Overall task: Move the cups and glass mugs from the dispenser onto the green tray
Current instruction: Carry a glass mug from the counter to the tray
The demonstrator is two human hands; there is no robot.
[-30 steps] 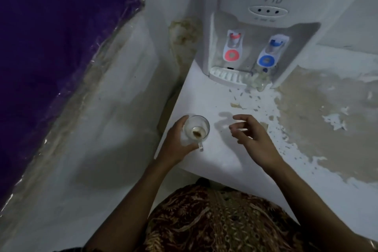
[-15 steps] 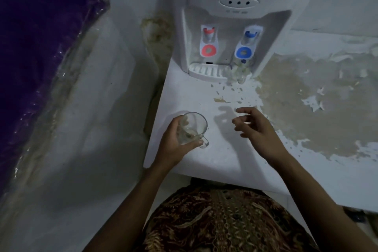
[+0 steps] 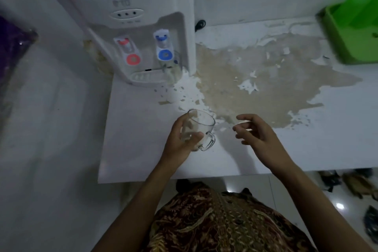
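My left hand (image 3: 180, 141) grips a clear glass mug (image 3: 199, 131) above the white counter, tilted, with its handle pointing toward my right hand. My right hand (image 3: 255, 135) hovers just to the right of the mug, fingers apart and holding nothing. The white water dispenser (image 3: 131, 26) stands at the back left with a red and a blue tap. Something clear and blurred stands under the blue tap at the drip tray's right end. The green tray (image 3: 356, 32) sits at the far right of the counter, partly cut off by the frame edge.
The white counter (image 3: 143, 129) has a large brown patch of peeled surface between the dispenser and the tray. A black cable (image 3: 200, 24) shows behind the dispenser. A wall rises on the left. Shoes lie on the tiled floor at lower right.
The view has swung right, bringing the green tray into sight. My left hand has carried the mug rightward along the counter; my right hand stays open beside it.
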